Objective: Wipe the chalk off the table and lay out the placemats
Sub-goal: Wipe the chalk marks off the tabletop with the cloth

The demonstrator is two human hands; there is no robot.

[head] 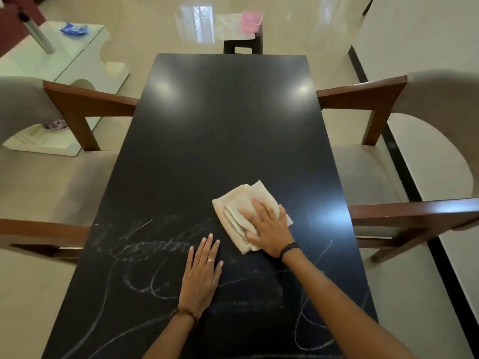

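Observation:
A long black table [220, 130] runs away from me. White chalk scribbles [145, 250] cover its near half, and the far half looks dark and glossy. A folded cream cloth [241, 200] lies right of the middle. My right hand [267, 229] presses flat on the cloth with straight fingers. My left hand [201, 275] rests flat on the tabletop over the chalk marks, just left of the cloth. No placemats lie on the table.
Two armchairs with wooden arms flank the table, one on the left [77, 104] and one on the right [368, 97]. A dark stool [242, 46] beyond the far end carries a pink basket [251, 20]. A glass side table [59, 47] stands at the far left.

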